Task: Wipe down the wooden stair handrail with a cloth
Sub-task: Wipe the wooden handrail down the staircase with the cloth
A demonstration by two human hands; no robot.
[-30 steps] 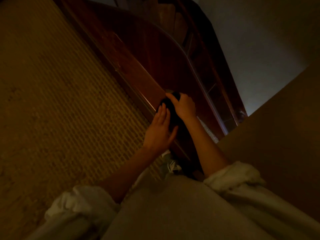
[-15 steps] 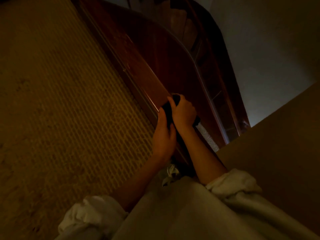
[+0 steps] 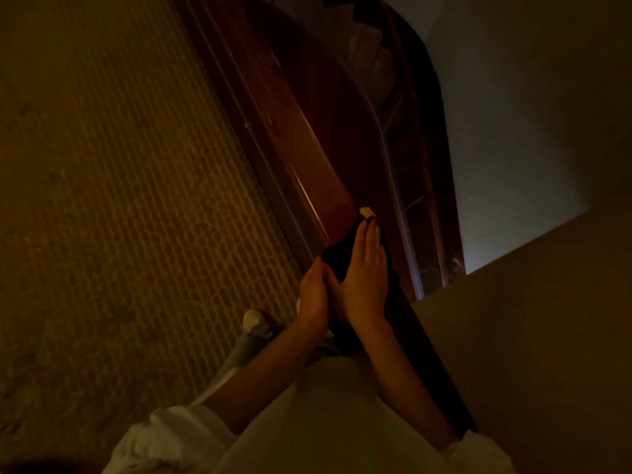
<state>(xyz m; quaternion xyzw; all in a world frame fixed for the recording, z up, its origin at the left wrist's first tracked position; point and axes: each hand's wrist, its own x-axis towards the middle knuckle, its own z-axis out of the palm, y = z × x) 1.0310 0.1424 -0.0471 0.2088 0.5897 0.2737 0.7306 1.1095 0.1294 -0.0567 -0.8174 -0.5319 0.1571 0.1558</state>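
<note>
A ribbed, woven floor covering (image 3: pixel 119 200) fills the left side of the dim view, out toward 9 o'clock. At about 7 o'clock a rolled-up pale sleeve (image 3: pixel 171 436) ends at the bare left forearm, and just above that forearm the toe of a white shoe (image 3: pixel 253 318) rests on the floor covering. The left hand (image 3: pixel 313 295) lies edge-on against the near side of the wooden handrail (image 3: pixel 290 131). Its fingers look straight and point to 12 o'clock, though the dark makes it hard to be sure whether they press the wood or only rest there. They grasp nothing that can be seen. The handrail itself is a broad, reddish, polished band running from 11 o'clock down to 5 o'clock. The dark cloth (image 3: pixel 338 258) lies on top of it, just past the middle of the view toward 4 o'clock, and touches the left fingertips at its lower edge. The right hand (image 3: pixel 364 278) lies flat on the cloth, palm down, with its fingers straight, held together and aimed at 12 o'clock. At the fingertips a small pale tag (image 3: pixel 366 212) sticks out from the cloth's far end. Beyond the rail, toward 1 o'clock, steps (image 3: pixel 366 46) show below, with a grey wall (image 3: pixel 513 131) at 2 o'clock and a tan surface (image 3: pixel 530 336) at 4 o'clock.
</note>
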